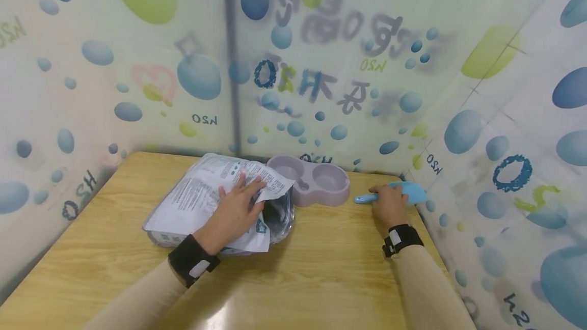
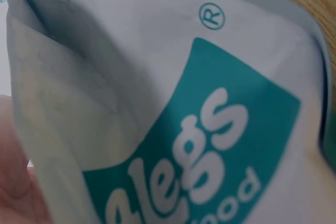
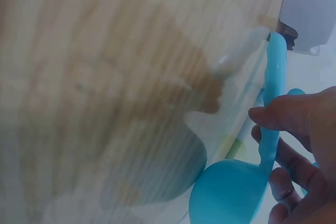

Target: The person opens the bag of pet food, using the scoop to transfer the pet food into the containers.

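A large white food bag [image 1: 197, 192] lies on its side, its torn mouth facing right and showing a silvery inside. My left hand [image 1: 235, 213] rests on the bag near that mouth, fingers spread over the loose flap. The left wrist view is filled by the bag's teal label [image 2: 252, 93], with part of the hand at the left edge. At the table's right side, my right hand [image 1: 389, 203] pinches the handle of a light-blue scoop [image 1: 415, 192]. Thumb and fingers close on the scoop's handle [image 3: 274, 72] in the right wrist view, its rounded bowl low over the table.
A mauve double pet bowl [image 1: 312, 199] stands at the back of the wooden table [image 1: 330, 269], right beside the bag's mouth. Walls covered in a bubble-print sheet [image 1: 321, 90] rise close along the table's back and right edges.
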Motion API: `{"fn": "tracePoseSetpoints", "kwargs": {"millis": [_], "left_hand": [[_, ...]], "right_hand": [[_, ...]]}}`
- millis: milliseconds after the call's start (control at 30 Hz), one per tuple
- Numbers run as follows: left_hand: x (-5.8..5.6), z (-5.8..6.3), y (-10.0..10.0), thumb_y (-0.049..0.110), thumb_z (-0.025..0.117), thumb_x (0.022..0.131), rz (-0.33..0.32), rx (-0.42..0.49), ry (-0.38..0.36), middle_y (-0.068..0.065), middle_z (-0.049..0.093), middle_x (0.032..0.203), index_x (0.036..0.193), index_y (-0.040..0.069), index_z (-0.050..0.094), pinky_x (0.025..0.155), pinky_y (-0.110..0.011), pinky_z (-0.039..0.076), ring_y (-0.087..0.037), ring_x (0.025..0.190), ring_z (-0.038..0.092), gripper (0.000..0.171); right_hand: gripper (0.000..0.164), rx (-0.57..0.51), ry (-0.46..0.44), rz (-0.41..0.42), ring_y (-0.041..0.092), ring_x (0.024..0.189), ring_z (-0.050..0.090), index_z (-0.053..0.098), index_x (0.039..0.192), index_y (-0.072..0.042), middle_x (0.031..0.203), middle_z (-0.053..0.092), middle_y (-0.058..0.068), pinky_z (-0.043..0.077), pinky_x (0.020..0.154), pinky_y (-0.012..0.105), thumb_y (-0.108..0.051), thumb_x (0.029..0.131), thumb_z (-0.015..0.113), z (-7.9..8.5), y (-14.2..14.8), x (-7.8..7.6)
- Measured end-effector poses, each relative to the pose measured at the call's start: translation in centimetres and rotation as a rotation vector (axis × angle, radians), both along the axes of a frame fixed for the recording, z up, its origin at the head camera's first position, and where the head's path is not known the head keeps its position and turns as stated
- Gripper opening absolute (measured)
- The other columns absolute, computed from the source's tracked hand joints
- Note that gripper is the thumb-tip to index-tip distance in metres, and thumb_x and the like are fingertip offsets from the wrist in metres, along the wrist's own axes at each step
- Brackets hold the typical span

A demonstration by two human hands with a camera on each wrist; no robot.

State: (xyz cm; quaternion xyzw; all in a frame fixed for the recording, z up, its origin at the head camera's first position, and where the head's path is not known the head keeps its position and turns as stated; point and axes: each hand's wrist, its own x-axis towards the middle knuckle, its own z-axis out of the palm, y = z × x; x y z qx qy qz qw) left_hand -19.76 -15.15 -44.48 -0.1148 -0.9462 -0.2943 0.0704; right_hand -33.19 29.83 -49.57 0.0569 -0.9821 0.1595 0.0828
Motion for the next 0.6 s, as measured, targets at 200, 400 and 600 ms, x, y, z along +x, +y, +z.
{"fn": "tracePoseSetpoints", "kwargs": {"millis": [200,400,600], "left_hand": [[0.2,0.0,0.1,0.024,0.065,0.117,-0.003,-0.007,0.039,-0.016,0.049,0.182,0.168,0.010,0.060,0.125,-0.102,0.009,-0.057,0.176,0.026,0.053],[0.2,-0.1,0.2,0.022,0.064,0.116,-0.008,0.003,0.047,-0.018,0.051,0.181,0.167,0.007,0.061,0.122,-0.104,0.010,-0.058,0.175,0.028,0.053],[0.1,-0.2,0.2,0.022,0.064,0.116,-0.008,0.000,0.051,-0.018,0.051,0.180,0.167,0.008,0.061,0.123,-0.104,0.010,-0.059,0.175,0.029,0.053]], "right_hand": [[0.036,0.032,0.021,0.020,0.054,0.119,0.065,0.087,0.132,-0.006,0.132,0.084,0.026,0.040,0.091,0.060,0.006,0.100,0.073,-0.3,-0.2,0.6],[0.033,0.042,-0.001,0.037,0.052,0.120,0.072,0.089,0.127,-0.006,0.129,0.086,0.024,0.040,0.094,0.061,0.008,0.100,0.076,-0.1,-0.3,1.1],[0.037,0.035,-0.053,0.078,0.052,0.121,0.080,0.087,0.127,-0.003,0.129,0.085,0.026,0.061,0.104,0.070,0.013,0.098,0.070,0.6,-0.1,1.9]]}}
